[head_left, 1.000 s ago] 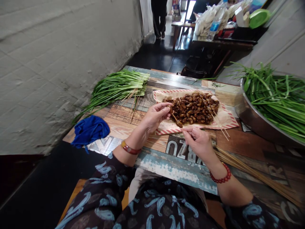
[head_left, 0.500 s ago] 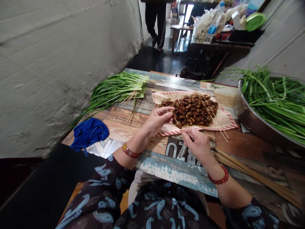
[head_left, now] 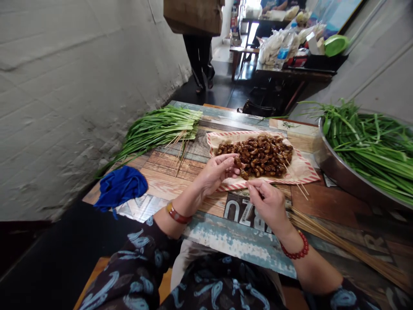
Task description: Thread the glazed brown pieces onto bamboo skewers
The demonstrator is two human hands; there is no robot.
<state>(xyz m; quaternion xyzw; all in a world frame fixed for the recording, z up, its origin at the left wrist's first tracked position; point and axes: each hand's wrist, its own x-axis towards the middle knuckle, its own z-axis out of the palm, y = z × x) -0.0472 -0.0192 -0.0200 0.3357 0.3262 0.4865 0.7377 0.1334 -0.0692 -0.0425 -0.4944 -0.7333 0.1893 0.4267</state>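
Glazed food (head_left: 254, 156) on paper (head_left: 305, 170), chives (head_left: 158, 131) left, steel basin (head_left: 335, 178) right

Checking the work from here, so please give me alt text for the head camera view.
The left hand holds a thin skewer bearing glazed brown morsels over a red-striped paper heaped with more, and the right hand pinches beside it. Green chives lie bundled on the wooden table, more fill a steel basin, and bamboo skewers lie nearby.

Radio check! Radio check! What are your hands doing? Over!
Left hand holding glazed piece. Right hand pinched beside it, anything held too small to tell. Skewer bundle lying off right wrist.
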